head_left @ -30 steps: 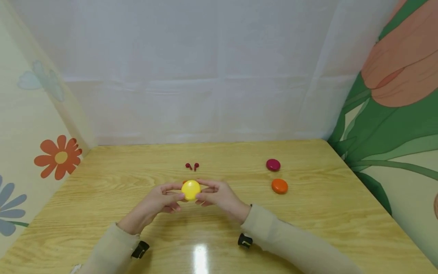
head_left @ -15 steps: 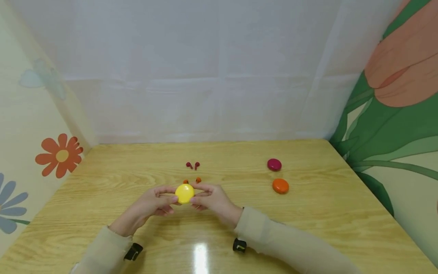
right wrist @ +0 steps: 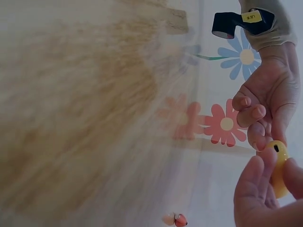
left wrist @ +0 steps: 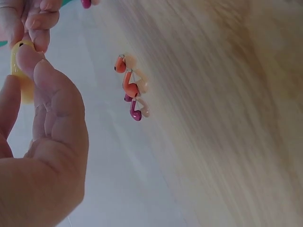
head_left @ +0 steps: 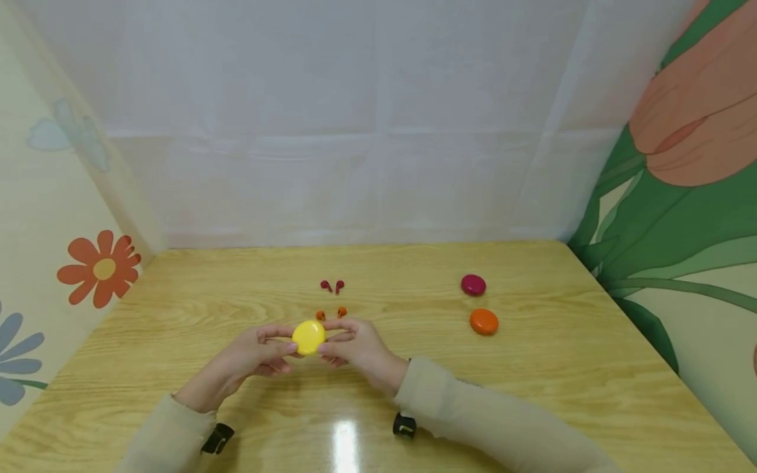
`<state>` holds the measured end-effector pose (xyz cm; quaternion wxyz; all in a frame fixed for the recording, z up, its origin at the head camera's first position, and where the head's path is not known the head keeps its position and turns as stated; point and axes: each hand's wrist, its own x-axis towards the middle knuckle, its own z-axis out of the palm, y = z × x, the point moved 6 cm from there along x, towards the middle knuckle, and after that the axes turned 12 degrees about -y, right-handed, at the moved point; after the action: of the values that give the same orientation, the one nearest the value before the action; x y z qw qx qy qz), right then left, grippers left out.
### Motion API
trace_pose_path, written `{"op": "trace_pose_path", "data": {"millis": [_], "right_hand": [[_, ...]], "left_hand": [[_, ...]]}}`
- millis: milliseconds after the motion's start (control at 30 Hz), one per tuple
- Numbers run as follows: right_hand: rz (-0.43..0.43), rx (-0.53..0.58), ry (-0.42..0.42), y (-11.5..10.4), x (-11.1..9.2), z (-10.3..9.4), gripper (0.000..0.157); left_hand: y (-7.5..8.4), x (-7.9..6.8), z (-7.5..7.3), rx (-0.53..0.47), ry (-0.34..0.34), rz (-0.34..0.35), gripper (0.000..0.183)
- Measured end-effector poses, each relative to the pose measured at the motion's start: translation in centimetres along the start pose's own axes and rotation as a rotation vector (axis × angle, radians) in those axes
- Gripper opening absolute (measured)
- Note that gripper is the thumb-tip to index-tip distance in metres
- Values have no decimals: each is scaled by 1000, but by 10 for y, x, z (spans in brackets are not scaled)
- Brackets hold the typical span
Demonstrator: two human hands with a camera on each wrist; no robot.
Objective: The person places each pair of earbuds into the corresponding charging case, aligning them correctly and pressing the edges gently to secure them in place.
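Observation:
Both hands hold a round, glossy yellow earbud case (head_left: 309, 337) above the table, lid side facing the head camera. My left hand (head_left: 254, 355) pinches its left edge between thumb and fingers, and my right hand (head_left: 361, 353) pinches the right edge. The right wrist view gives a side look at the case (right wrist: 280, 182), with a small dark slot on its rim. It appears closed. Just beyond the hands lies a pair of orange earbuds (head_left: 342, 312). Farther back rests a dark red pair of earbuds (head_left: 340, 286).
On the right of the wooden table (head_left: 562, 368) lie a magenta round case (head_left: 473, 285) and, nearer, an orange round case (head_left: 483, 322). A white cloth (head_left: 367, 131) hangs behind the table. Flower-printed panels (head_left: 698, 263) flank it.
Both hands have shifted left and slightly toward the body, carrying the yellow earbud case. The orange earbuds, mostly hidden before, now show past the fingers. Both grips stay the same.

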<state>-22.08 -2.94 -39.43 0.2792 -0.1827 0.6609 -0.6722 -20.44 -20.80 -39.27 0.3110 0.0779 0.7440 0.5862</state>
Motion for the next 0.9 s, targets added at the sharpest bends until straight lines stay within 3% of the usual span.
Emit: {"op": "trace_pose_path", "data": {"millis": [400, 900], "right_hand": [[33, 68, -33, 5, 8, 18, 37], [76, 165, 3, 17, 26, 35, 33]], "left_hand": [[-12, -10, -16, 36, -55, -17, 49], [-23, -16, -33, 58, -56, -57, 54]]}}
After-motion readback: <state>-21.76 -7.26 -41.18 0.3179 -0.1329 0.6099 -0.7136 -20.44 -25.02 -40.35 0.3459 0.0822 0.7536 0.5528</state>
